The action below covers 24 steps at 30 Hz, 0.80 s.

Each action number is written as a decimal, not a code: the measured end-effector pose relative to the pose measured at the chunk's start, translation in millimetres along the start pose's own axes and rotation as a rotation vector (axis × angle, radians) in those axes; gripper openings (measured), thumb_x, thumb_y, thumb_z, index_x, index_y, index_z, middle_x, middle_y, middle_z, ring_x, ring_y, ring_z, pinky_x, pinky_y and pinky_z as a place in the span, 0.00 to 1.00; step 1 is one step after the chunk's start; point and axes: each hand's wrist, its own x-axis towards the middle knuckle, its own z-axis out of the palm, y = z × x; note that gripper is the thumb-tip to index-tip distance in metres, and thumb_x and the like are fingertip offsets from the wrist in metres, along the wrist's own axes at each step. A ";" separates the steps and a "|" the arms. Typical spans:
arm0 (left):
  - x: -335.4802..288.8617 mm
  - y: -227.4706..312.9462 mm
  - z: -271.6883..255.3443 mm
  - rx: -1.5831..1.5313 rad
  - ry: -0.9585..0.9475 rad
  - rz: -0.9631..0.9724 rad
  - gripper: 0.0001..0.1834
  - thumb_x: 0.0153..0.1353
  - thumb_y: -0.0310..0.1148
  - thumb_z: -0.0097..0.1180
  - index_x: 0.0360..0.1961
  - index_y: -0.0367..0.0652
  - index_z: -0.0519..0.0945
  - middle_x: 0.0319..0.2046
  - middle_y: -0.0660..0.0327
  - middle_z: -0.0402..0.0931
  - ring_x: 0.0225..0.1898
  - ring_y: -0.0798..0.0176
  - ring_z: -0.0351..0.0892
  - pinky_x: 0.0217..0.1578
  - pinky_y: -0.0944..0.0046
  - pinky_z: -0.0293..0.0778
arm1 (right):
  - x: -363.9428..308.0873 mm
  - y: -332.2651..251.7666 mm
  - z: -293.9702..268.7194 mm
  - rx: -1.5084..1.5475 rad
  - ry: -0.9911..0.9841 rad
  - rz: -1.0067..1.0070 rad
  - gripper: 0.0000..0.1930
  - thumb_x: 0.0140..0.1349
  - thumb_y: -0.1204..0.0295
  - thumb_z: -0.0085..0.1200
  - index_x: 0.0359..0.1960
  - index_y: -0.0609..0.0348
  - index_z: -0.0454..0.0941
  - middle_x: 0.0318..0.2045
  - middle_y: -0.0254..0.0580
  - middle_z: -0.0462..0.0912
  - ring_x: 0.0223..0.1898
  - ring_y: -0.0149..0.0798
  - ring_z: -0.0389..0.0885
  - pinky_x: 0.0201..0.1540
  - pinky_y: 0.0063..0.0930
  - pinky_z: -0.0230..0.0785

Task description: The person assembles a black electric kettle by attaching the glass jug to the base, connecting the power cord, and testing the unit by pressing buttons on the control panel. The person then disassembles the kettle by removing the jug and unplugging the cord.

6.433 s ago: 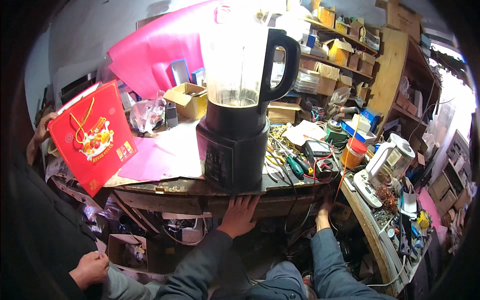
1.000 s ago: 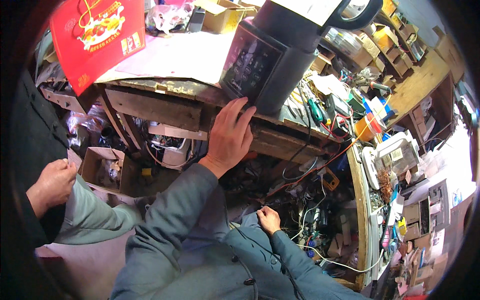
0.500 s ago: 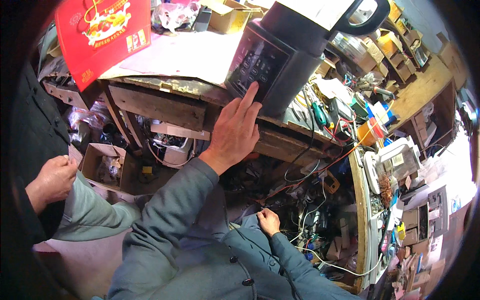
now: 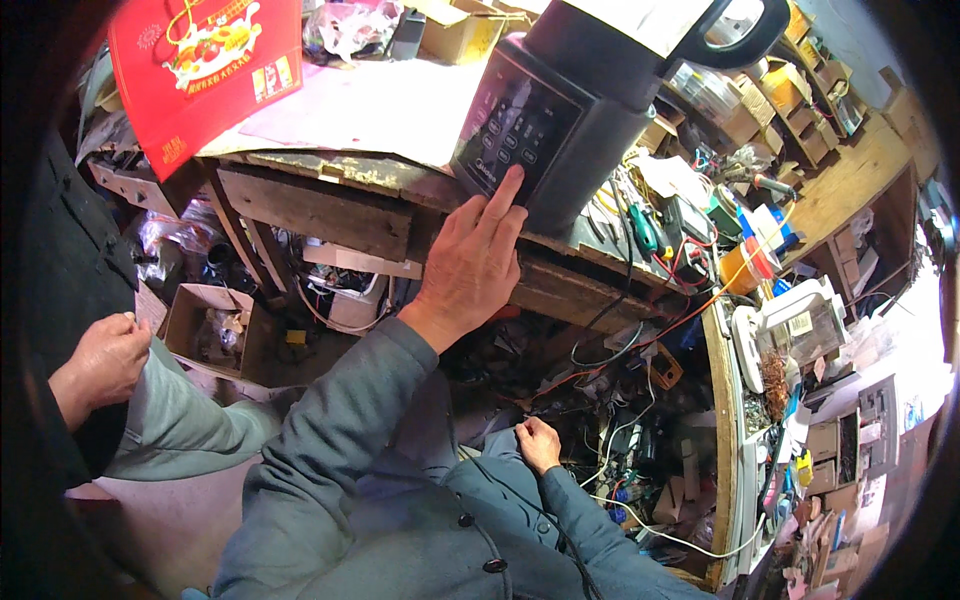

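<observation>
A tall dark appliance, like a blender or soymilk maker (image 4: 600,130), stands at the table's front edge, with a black handle at its upper right. Its sloping front carries a black control panel (image 4: 520,110) with several touch buttons. My left hand (image 4: 468,265) reaches up to it from below. The index finger is stretched out, its tip at the panel's lower part; the other fingers bend loosely and hold nothing. My right hand (image 4: 540,446) rests on my leg with its fingers curled in, nothing visible in it.
A red gift bag (image 4: 205,80) stands on the wooden table (image 4: 310,208) at the left. Another person's hand (image 4: 105,360) is closed at the far left, near a cardboard box (image 4: 205,330) on the floor. Tools, including a green-handled one (image 4: 642,228), and wires crowd the right side.
The view has shifted very slightly. My left index finger stays at the panel, and my right hand has not visibly moved.
</observation>
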 end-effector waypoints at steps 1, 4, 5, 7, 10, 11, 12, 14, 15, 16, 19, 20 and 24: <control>0.0 0.0 -0.7 0.004 0.001 0.000 0.29 0.54 0.24 0.63 0.59 0.36 0.73 0.79 0.50 0.56 0.62 0.42 0.73 0.63 0.48 0.72 | -0.5 -1.5 -0.7 0.006 -0.006 0.003 0.16 0.63 0.56 0.60 0.36 0.57 0.86 0.33 0.51 0.87 0.38 0.55 0.87 0.42 0.45 0.77; 1.3 1.0 -2.8 0.025 0.005 0.014 0.28 0.54 0.24 0.64 0.58 0.35 0.73 0.78 0.49 0.57 0.61 0.43 0.74 0.63 0.47 0.72 | -0.2 -1.7 -0.8 0.010 -0.013 -0.004 0.16 0.63 0.55 0.60 0.37 0.57 0.86 0.33 0.51 0.87 0.39 0.54 0.87 0.42 0.45 0.77; 2.6 2.0 -3.8 0.026 -0.003 0.018 0.28 0.54 0.24 0.64 0.58 0.35 0.74 0.78 0.49 0.57 0.60 0.43 0.74 0.62 0.47 0.72 | 0.8 -0.2 0.7 0.005 -0.007 -0.013 0.16 0.63 0.55 0.60 0.37 0.57 0.86 0.33 0.51 0.87 0.39 0.54 0.87 0.42 0.45 0.77; 4.8 4.3 -5.8 0.029 -0.019 0.025 0.28 0.54 0.24 0.64 0.58 0.34 0.74 0.77 0.48 0.58 0.59 0.43 0.74 0.62 0.48 0.72 | 1.7 2.8 3.0 -0.003 -0.003 -0.020 0.16 0.63 0.55 0.60 0.37 0.56 0.86 0.33 0.51 0.87 0.39 0.54 0.87 0.43 0.45 0.78; 4.5 4.8 -9.0 0.002 -0.017 0.022 0.28 0.54 0.24 0.63 0.58 0.33 0.74 0.77 0.47 0.58 0.58 0.42 0.75 0.62 0.47 0.72 | 2.5 1.9 1.3 -0.011 -0.003 -0.029 0.16 0.63 0.55 0.60 0.37 0.56 0.86 0.33 0.51 0.88 0.39 0.54 0.87 0.43 0.45 0.78; 3.6 4.4 -8.2 0.003 -0.008 0.020 0.28 0.54 0.24 0.63 0.58 0.33 0.74 0.77 0.47 0.57 0.58 0.42 0.75 0.61 0.47 0.72 | 2.0 2.8 1.5 -0.006 0.002 -0.038 0.16 0.63 0.55 0.60 0.37 0.56 0.86 0.33 0.51 0.88 0.39 0.54 0.87 0.43 0.45 0.78; 2.4 3.6 -6.4 0.005 0.000 0.019 0.27 0.54 0.24 0.63 0.57 0.33 0.74 0.77 0.47 0.57 0.57 0.42 0.75 0.60 0.48 0.72 | 1.7 3.6 1.5 -0.001 0.007 -0.048 0.16 0.63 0.55 0.60 0.37 0.56 0.86 0.33 0.51 0.88 0.38 0.54 0.87 0.43 0.45 0.78; 3.5 5.0 -7.4 -0.015 0.000 0.015 0.27 0.54 0.25 0.64 0.57 0.33 0.75 0.78 0.46 0.56 0.54 0.43 0.77 0.58 0.48 0.73 | 1.5 6.2 1.4 0.002 0.009 -0.048 0.16 0.63 0.55 0.60 0.37 0.56 0.86 0.33 0.51 0.88 0.38 0.55 0.87 0.42 0.44 0.78; 5.6 6.8 -9.8 -0.035 -0.009 0.012 0.27 0.53 0.25 0.64 0.56 0.33 0.75 0.78 0.46 0.56 0.53 0.43 0.78 0.57 0.49 0.74 | 1.3 7.3 1.6 0.004 0.008 -0.046 0.16 0.63 0.55 0.61 0.37 0.56 0.86 0.33 0.51 0.88 0.38 0.55 0.87 0.42 0.44 0.78; 8.0 8.5 -12.5 -0.055 -0.018 0.008 0.26 0.53 0.25 0.64 0.55 0.33 0.76 0.78 0.46 0.55 0.51 0.43 0.79 0.55 0.49 0.75 | 1.2 8.3 1.8 0.005 0.006 -0.040 0.16 0.63 0.55 0.61 0.37 0.57 0.86 0.33 0.51 0.88 0.38 0.55 0.87 0.42 0.44 0.78; 15.3 9.3 -18.1 -0.063 -0.028 0.029 0.24 0.52 0.25 0.65 0.52 0.33 0.77 0.79 0.47 0.55 0.45 0.44 0.81 0.49 0.50 0.77 | 1.0 5.1 1.0 0.007 -0.002 -0.029 0.16 0.63 0.55 0.61 0.37 0.57 0.86 0.33 0.51 0.88 0.38 0.55 0.87 0.42 0.44 0.78; 15.9 10.5 -20.8 -0.069 -0.053 0.010 0.23 0.52 0.26 0.65 0.51 0.33 0.77 0.79 0.47 0.55 0.44 0.45 0.82 0.48 0.50 0.77 | 1.4 4.6 1.5 0.007 -0.003 -0.027 0.16 0.63 0.55 0.61 0.37 0.57 0.86 0.33 0.52 0.88 0.38 0.55 0.87 0.42 0.44 0.78; 15.8 10.1 -25.7 -0.104 -0.086 -0.016 0.21 0.52 0.26 0.66 0.48 0.34 0.77 0.79 0.49 0.55 0.41 0.46 0.82 0.44 0.49 0.78 | 0.8 1.3 0.7 -0.011 -0.006 -0.032 0.17 0.63 0.55 0.61 0.36 0.57 0.86 0.34 0.52 0.87 0.39 0.55 0.87 0.43 0.45 0.78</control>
